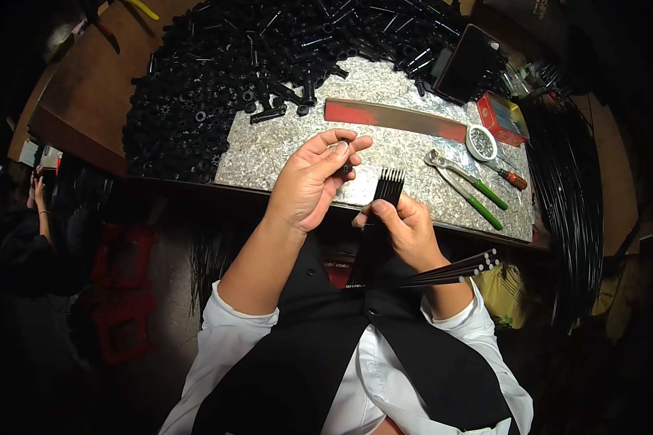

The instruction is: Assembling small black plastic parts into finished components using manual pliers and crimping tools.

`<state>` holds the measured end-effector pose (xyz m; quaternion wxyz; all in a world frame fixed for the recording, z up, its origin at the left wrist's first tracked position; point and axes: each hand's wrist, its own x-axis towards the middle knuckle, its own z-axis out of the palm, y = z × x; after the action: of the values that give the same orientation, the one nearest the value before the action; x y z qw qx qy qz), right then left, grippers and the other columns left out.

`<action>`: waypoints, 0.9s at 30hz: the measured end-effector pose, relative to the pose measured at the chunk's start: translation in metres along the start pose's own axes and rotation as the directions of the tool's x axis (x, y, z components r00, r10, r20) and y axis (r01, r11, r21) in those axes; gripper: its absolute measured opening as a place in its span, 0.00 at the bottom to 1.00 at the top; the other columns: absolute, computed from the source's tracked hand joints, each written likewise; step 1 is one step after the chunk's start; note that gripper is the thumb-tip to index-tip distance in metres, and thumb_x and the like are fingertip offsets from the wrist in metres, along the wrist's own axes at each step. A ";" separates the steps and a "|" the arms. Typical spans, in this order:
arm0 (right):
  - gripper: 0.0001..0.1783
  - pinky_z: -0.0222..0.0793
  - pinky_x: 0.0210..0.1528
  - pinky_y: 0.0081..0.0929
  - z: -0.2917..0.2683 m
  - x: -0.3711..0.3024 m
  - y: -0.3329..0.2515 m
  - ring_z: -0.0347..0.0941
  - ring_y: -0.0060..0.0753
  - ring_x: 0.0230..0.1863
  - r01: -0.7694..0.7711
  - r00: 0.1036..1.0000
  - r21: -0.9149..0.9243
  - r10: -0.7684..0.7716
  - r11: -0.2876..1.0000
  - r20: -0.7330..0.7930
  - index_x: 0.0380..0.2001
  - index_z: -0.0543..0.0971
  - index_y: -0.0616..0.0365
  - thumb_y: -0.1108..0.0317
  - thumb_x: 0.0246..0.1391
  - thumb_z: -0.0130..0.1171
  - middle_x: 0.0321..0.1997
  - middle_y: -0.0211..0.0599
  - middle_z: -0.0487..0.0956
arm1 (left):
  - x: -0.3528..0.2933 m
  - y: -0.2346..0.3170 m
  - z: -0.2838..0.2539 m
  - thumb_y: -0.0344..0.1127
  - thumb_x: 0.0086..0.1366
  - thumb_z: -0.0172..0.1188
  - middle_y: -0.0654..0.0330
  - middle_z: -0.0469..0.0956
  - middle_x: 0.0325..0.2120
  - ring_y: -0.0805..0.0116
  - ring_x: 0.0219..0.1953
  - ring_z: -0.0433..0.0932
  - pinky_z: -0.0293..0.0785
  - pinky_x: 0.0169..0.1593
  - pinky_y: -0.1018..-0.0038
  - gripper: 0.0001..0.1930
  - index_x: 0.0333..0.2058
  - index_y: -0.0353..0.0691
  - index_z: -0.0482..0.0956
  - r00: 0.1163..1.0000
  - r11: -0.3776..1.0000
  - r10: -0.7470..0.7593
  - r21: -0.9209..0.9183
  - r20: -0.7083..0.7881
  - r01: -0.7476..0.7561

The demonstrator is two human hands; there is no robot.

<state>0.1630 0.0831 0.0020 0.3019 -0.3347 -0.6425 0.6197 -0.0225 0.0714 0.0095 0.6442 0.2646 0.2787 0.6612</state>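
Note:
My left hand [308, 181], raised over the front edge of the table, pinches a small black plastic fitting [347, 171]; the fingers hide part of it. Beside it on the right, my right hand [408, 228] is closed round a flat row of thin black ribs [389, 190]. Their pale metal tips fan upward above the thumb, and the lower ends drop toward my lap. Across my right forearm lies a bundle of black rods [450, 272] with round, light ends. Whether these rods belong to the held row cannot be seen.
A large heap of black plastic fittings [196, 94] covers the speckled tabletop's [268, 156] far and left side. A red-and-brown bar [395, 119], green-handled pincers [466, 190], a white bowl of small metal bits [481, 143], a screwdriver [511, 177] and a red box [502, 118] lie rightward. Long black rods [569, 217] hang at right.

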 end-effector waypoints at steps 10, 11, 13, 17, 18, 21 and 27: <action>0.14 0.72 0.37 0.21 0.000 0.002 0.001 0.76 0.23 0.32 -0.022 0.998 0.054 0.019 0.998 0.052 0.33 0.77 0.66 0.65 0.63 0.48 0.29 0.36 0.81 | 0.000 -0.003 -0.002 0.28 0.66 0.52 0.57 0.77 0.37 0.73 0.38 0.76 0.75 0.45 0.76 0.13 0.49 0.34 0.73 1.000 0.999 -0.013 -0.035 0.023 0.014; 0.14 0.72 0.37 0.21 0.000 0.002 0.000 0.76 0.23 0.32 -0.020 0.998 0.047 0.017 0.999 0.058 0.33 0.77 0.66 0.65 0.63 0.49 0.29 0.36 0.81 | 0.000 -0.003 -0.002 0.28 0.66 0.52 0.57 0.77 0.37 0.73 0.38 0.76 0.75 0.45 0.76 0.13 0.49 0.34 0.73 1.000 0.999 -0.014 -0.035 0.022 0.015; 0.14 0.70 0.35 0.19 0.002 0.003 0.000 0.74 0.19 0.30 -0.008 0.999 0.048 0.005 0.999 0.052 0.32 0.77 0.65 0.64 0.63 0.49 0.28 0.33 0.80 | 0.000 -0.004 -0.003 0.29 0.67 0.52 0.58 0.77 0.38 0.71 0.40 0.77 0.75 0.45 0.75 0.14 0.51 0.35 0.72 0.999 0.999 -0.031 -0.032 0.040 0.032; 0.14 0.69 0.31 0.18 0.002 0.003 0.000 0.72 0.16 0.28 0.044 0.997 0.021 -0.045 0.999 0.058 0.31 0.78 0.64 0.64 0.62 0.51 0.27 0.30 0.80 | 0.001 -0.005 0.000 0.30 0.67 0.52 0.58 0.77 0.37 0.71 0.41 0.77 0.75 0.46 0.74 0.15 0.51 0.34 0.71 0.998 0.998 -0.042 -0.041 0.051 0.044; 0.14 0.69 0.31 0.18 0.002 0.003 0.000 0.72 0.16 0.28 0.043 0.997 0.021 -0.044 0.999 0.056 0.31 0.78 0.64 0.64 0.62 0.51 0.27 0.30 0.80 | 0.001 -0.006 0.000 0.29 0.67 0.52 0.58 0.77 0.38 0.71 0.41 0.77 0.74 0.46 0.73 0.15 0.51 0.34 0.71 0.997 0.998 -0.043 -0.043 0.060 0.046; 0.13 0.69 0.32 0.18 0.003 0.003 -0.003 0.73 0.17 0.28 0.020 0.998 0.013 -0.021 1.000 0.060 0.31 0.78 0.64 0.64 0.62 0.52 0.27 0.30 0.80 | 0.001 -0.006 0.001 0.29 0.67 0.52 0.57 0.77 0.38 0.71 0.41 0.77 0.74 0.47 0.73 0.15 0.51 0.34 0.71 0.995 0.997 -0.053 -0.045 0.080 0.056; 0.13 0.69 0.32 0.18 0.003 0.003 -0.002 0.73 0.17 0.29 0.006 0.998 0.054 -0.009 0.998 0.057 0.32 0.77 0.64 0.64 0.61 0.52 0.26 0.30 0.80 | 0.000 -0.007 0.004 0.29 0.66 0.51 0.56 0.77 0.38 0.70 0.41 0.77 0.74 0.47 0.72 0.15 0.52 0.33 0.71 0.989 0.994 -0.072 -0.069 0.127 0.082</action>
<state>0.1588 0.0843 0.0036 0.2950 -0.3061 -0.6351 0.6449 -0.0150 0.0719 0.0072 0.6948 0.2703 0.2234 0.6279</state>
